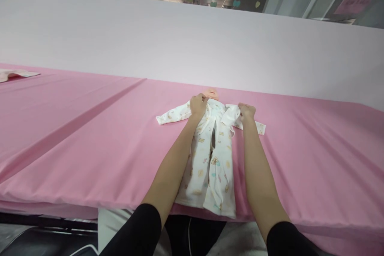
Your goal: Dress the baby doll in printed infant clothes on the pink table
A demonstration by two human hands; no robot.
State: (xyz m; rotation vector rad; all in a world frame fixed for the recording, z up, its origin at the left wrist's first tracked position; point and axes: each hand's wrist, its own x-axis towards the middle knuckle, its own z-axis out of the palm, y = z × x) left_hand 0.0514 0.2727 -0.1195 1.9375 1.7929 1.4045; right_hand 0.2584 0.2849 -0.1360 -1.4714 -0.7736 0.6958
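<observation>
A baby doll [211, 93] lies on its back on the pink padded surface, dressed in white baby clothes [220, 164] with small printed figures. Both sleeves are spread out sideways and the two trouser legs reach down to the front edge. My left hand [198, 106] is closed at the neckline, right beside the doll's head; what its fingers pinch is mostly hidden. My right hand [247, 111] is closed in a pinch on the front flap [231, 114] of the top, pulling it out to the right. A dark gap shows between the trouser legs.
A pink sheet [114, 148] with folds covers the long padded table. Light cloth [18, 74] lies at its far left. A white wall panel [180, 44] rises behind, with glass above it. A black seat [51, 242] stands at the lower left.
</observation>
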